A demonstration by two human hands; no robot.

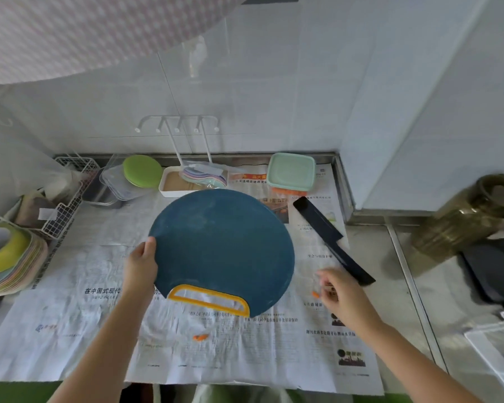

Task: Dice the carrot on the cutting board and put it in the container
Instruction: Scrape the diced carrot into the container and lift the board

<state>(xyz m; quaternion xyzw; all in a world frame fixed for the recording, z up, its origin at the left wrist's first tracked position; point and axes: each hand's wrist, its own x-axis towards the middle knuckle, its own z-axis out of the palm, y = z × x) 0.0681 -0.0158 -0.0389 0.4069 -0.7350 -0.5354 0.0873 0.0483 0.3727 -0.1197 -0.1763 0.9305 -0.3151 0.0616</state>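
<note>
Left hand [140,266] grips the board [224,245] by its left edge, thumb on top. Right hand [344,298] hovers by a carrot bit [315,294] on the newspaper [70,330], too blurry to tell its grip. Diced carrot [285,191] sits in the lidded container [291,173] out back.

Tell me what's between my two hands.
The blue cutting board, in the head view; the left hand grips its edge, the right hand is just off its right side.
</note>
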